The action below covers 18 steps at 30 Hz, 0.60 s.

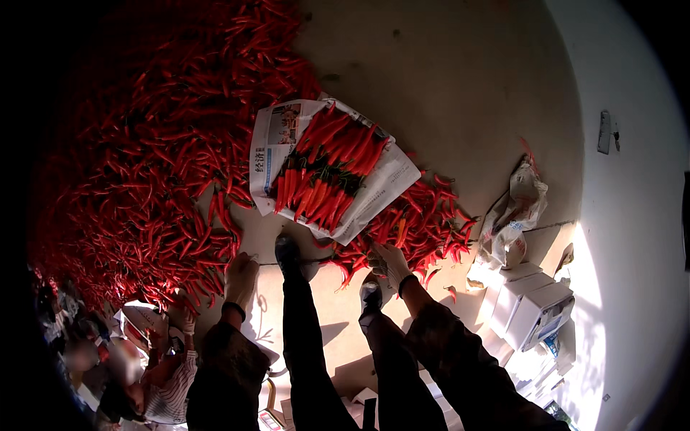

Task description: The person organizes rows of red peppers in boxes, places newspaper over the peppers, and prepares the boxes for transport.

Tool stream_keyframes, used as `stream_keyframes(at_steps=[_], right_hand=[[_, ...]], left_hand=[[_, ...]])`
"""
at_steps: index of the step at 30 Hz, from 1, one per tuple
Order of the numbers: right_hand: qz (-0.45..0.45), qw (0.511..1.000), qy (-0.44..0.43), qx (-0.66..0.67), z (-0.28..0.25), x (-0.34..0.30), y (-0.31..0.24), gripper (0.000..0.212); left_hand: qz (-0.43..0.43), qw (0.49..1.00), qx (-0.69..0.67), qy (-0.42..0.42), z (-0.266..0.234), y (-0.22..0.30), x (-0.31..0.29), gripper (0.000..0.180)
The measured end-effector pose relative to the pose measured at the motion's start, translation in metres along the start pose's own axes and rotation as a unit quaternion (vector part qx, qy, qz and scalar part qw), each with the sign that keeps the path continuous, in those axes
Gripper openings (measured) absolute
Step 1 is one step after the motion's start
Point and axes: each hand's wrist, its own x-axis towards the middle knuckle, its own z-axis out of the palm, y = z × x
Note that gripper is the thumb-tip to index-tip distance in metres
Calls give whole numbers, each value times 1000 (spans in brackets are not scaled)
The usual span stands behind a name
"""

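Observation:
On the floor ahead lies a sheet of newspaper [392,176] bearing red chili peppers [327,205] laid side by side in two rows, green stems meeting in the middle. My left hand [241,279], in a pale glove, is low beside the right edge of a big chili heap [165,158]. Its fingers are curled together, and what they hold, if anything, is too small to make out. My right hand [392,263], also gloved, reaches to the near edge of a smaller chili pile [424,223]. Its fingers are bent in, their tips partly hidden against the peppers.
My shoes [287,251] are close to the newspaper's near edge. A crumpled plastic sack [519,205] and white boxes [535,305] stand at the right by the wall [632,215]. At the lower left, another person in a striped sleeve [172,395] works beside the heap.

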Motion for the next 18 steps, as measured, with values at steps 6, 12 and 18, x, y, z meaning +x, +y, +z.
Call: stream_keyframes(at_steps=[6,12,18], right_hand=[[-143,984,106,-23,-8,138,-62,34],[-92,989,107,-38,61,198,-86,28],[-139,981,98,-91,52,221,-89,28]], left_hand=[[89,992,87,-10,78,151,185,78],[51,988,111,-94,70,125,288,49],[69,963,203,-163,88,120,301,39]])
